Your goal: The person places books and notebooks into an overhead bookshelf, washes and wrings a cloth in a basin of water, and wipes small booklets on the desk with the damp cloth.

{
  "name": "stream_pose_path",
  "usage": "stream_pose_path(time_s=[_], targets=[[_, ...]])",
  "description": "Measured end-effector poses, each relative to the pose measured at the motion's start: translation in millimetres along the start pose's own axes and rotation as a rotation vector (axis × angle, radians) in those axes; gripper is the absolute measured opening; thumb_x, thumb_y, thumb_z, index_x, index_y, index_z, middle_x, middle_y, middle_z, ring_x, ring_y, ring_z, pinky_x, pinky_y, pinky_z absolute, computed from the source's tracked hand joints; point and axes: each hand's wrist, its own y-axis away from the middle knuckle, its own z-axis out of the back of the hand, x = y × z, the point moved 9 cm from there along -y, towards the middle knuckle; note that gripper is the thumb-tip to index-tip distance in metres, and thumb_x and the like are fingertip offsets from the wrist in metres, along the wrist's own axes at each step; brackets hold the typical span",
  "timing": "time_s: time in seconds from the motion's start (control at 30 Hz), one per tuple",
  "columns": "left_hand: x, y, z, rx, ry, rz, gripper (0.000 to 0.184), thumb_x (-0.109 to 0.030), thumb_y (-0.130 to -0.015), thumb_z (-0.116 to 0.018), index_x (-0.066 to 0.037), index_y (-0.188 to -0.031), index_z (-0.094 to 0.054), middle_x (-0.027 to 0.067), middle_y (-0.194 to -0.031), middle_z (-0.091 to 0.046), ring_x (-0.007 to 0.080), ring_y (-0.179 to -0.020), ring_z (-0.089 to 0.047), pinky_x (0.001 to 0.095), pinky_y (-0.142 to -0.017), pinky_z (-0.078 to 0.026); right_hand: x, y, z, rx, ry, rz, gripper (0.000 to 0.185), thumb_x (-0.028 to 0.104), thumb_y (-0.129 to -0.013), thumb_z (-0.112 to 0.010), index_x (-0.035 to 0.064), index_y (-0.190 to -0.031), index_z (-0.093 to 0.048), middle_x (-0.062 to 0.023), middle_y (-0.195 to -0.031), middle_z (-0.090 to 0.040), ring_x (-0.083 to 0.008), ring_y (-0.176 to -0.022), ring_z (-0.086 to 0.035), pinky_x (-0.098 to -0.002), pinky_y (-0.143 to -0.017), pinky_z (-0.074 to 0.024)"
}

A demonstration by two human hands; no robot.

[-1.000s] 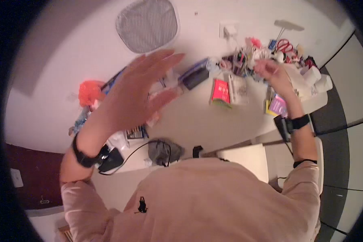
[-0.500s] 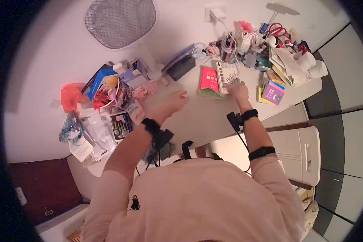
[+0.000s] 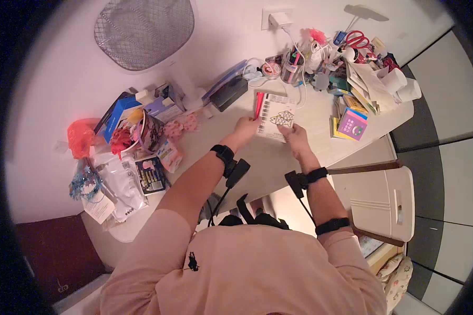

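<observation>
My right hand (image 3: 297,140) is closed on the lower right corner of a white spiral-bound notebook (image 3: 276,118) with a fish drawing, its thumb on the cover. At the notebook's left edge is my left hand (image 3: 244,130), its fingers closed around the lower part of a red book (image 3: 259,104). The red book shows only as a narrow strip beside the notebook. Both are over the middle of the desk (image 3: 231,167).
A black case (image 3: 229,94) lies behind my left hand. Pens stand in a holder (image 3: 292,71) at the back. A purple booklet (image 3: 352,124) lies to the right. At the left are a basket of small items (image 3: 150,131) and a plastic bag (image 3: 122,181).
My left hand has moved right to the red book, which is now tilted and mostly hidden. The notebook has shifted left and down in view, with my right hand at its corner.
</observation>
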Motion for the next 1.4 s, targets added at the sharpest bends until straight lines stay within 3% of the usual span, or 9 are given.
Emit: stream_pose_path(time_s=[0.2,0.4,0.7,0.77,0.97,1.03,1.23,1.37,1.4], targets=[[30.7,-2.8,-6.1,0.101,0.090,0.134,0.048,-0.039,-0.081,-0.063,0.007,-0.095,-0.058,0.0087,-0.082,-0.063,0.0162,-0.065,-0.057,0.0288,-0.057,-0.045,2.4,22.8,-4.8,0.043,-0.131,-0.068,0.037,0.016,-0.079,-0.066,-0.0071,-0.105,-0.055,-0.0098,-0.094,-0.062,-0.0144,-0.082,-0.058,-0.0262,-0.074,-0.0464],[37.0,33.0,1.2,0.143,0.408,0.129,0.054,-0.037,-0.078,-0.068,0.008,-0.105,-0.056,0.0121,-0.098,-0.062,0.0200,-0.084,-0.060,0.0317,-0.073,-0.048,-42.2,54.7,-16.6,0.171,-0.447,-0.215,0.045,0.016,-0.085,-0.057,-0.0048,-0.122,-0.044,-0.0140,-0.112,-0.057,-0.0200,-0.099,-0.056,-0.0314,-0.084,-0.0461],[-1.6,74.0,28.3,-0.084,-0.448,-0.097,0.054,-0.038,-0.078,-0.066,0.004,-0.110,-0.055,0.0109,-0.094,-0.064,0.0162,-0.081,-0.061,0.0289,-0.071,-0.049,-9.7,82.0,37.2,0.090,-0.563,-0.153,0.036,0.014,-0.087,-0.055,-0.0015,-0.118,-0.046,-0.0090,-0.105,-0.060,-0.0175,-0.093,-0.059,-0.0293,-0.080,-0.0486],[-39.5,94.9,14.6,0.058,0.107,-0.180,0.045,-0.034,-0.084,-0.061,0.002,-0.111,-0.056,0.0081,-0.096,-0.064,0.0139,-0.083,-0.060,0.0269,-0.074,-0.047,22.5,91.7,28.7,0.184,-0.417,-0.149,0.034,0.012,-0.087,-0.054,0.0010,-0.118,-0.048,-0.0082,-0.107,-0.060,-0.0169,-0.095,-0.060,-0.0291,-0.083,-0.0485],[-103.9,124.8,7.9,0.102,0.392,-0.270,0.026,-0.018,-0.086,-0.059,0.001,-0.103,-0.061,0.0026,-0.085,-0.064,0.0093,-0.076,-0.059,0.0277,-0.067,-0.049,118.6,105.0,12.8,0.179,0.199,0.388,0.048,0.007,-0.080,-0.064,0.0020,-0.124,-0.044,-0.0050,-0.113,-0.057,-0.0119,-0.100,-0.053,-0.0283,-0.085,-0.0444],[-140.9,140.9,30.4,0.020,0.420,-0.345,0.024,-0.014,-0.087,-0.057,0.003,-0.102,-0.060,0.0070,-0.091,-0.065,0.0132,-0.077,-0.061,0.0285,-0.067,-0.051,189.6,144.6,23.4,-0.044,0.439,0.820,0.073,0.012,-0.068,-0.075,0.0040,-0.130,-0.036,-0.0146,-0.125,-0.046,-0.0229,-0.109,-0.049,-0.0362,-0.092,-0.0403],[-296.8,237.8,80.0,-0.275,0.113,-0.793,0.030,-0.026,-0.085,-0.057,0.003,-0.091,-0.062,0.0145,-0.072,-0.063,0.0209,-0.062,-0.062,0.0328,-0.060,-0.049,330.3,238.1,-15.1,0.024,0.915,1.398,0.068,0.017,-0.068,-0.072,0.0073,-0.128,-0.040,-0.0193,-0.127,-0.043,-0.0341,-0.114,-0.046,-0.0409,-0.093,-0.0400],[-393.6,327.4,87.9,0.020,0.142,-0.923,0.034,-0.030,-0.086,-0.055,0.003,-0.090,-0.057,0.0177,-0.070,-0.061,0.0292,-0.066,-0.062,0.0377,-0.061,-0.048,423.3,270.8,41.6,-0.299,0.769,1.492,0.038,0.008,-0.079,-0.059,0.0030,-0.115,-0.052,-0.0153,-0.091,-0.061,-0.0243,-0.071,-0.061,-0.0327,-0.062,-0.0489],[-420.4,362.9,98.9,-0.111,0.005,-1.181,0.029,-0.026,-0.087,-0.055,0.002,-0.096,-0.056,0.0159,-0.075,-0.061,0.0251,-0.067,-0.062,0.0355,-0.062,-0.050,449.2,291.8,61.6,-0.437,0.708,1.551,0.033,0.007,-0.081,-0.057,0.0011,-0.113,-0.053,-0.0127,-0.084,-0.061,-0.0198,-0.065,-0.059,-0.0296,-0.058,-0.0473]])
